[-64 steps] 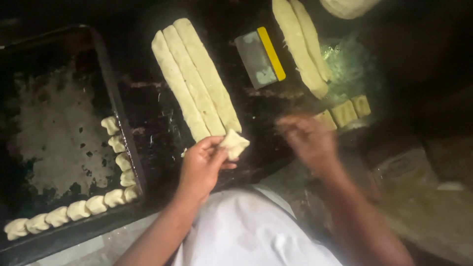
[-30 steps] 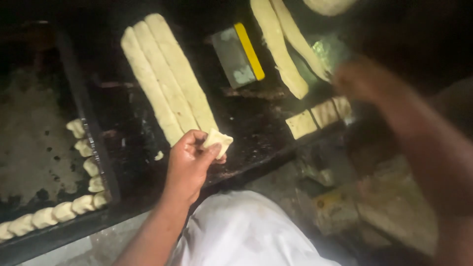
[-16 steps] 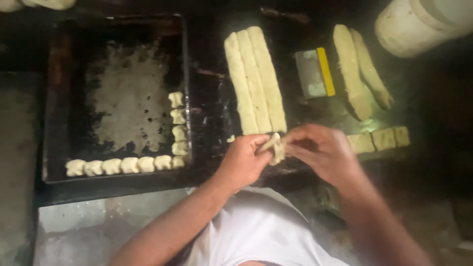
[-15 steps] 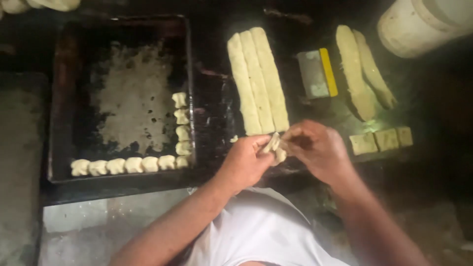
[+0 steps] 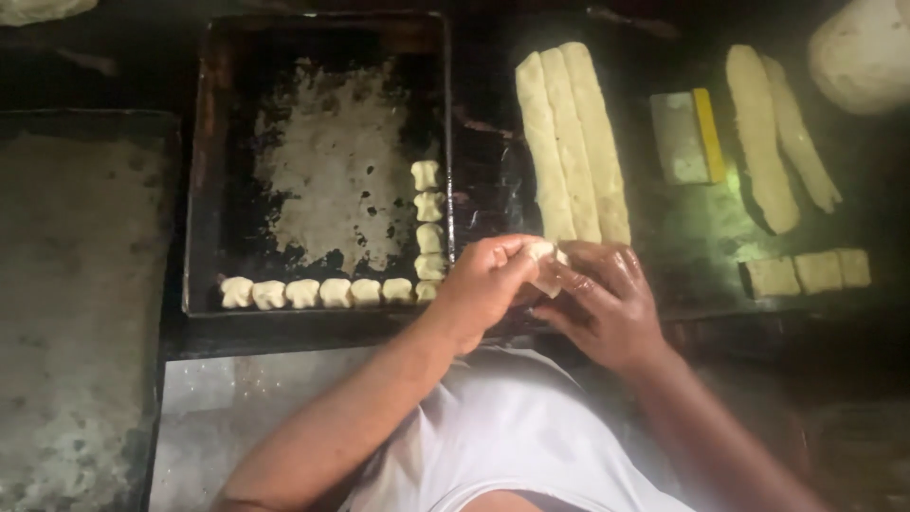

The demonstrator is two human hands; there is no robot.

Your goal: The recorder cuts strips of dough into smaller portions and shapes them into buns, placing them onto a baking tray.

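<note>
Dark and greasy, the worktop (image 5: 701,246) runs across the whole view, with our white shirt (image 5: 502,436) at the bottom edge.

Change against the frames half a second back: both our hands stay joined over the worktop's near edge, and the view has shifted only slightly. A second ago the right hand was out to the side; it has since come back to the dough.

Grip state: our left hand (image 5: 483,289) and right hand (image 5: 607,303) pinch one small dough piece (image 5: 545,265) between the fingertips, held just above the worktop, near the tray's right corner.

Containers: the black tray (image 5: 204,190) holds shaped pieces (image 5: 322,292) in an L, one row along its near wall and one column (image 5: 427,223) up its right wall. Its floor is floured.

On the worktop lie three long dough strips (image 5: 569,142) side by side, a scraper (image 5: 687,137) with a yellow edge, two more strips (image 5: 773,142) and three cut squares (image 5: 806,273).
</note>
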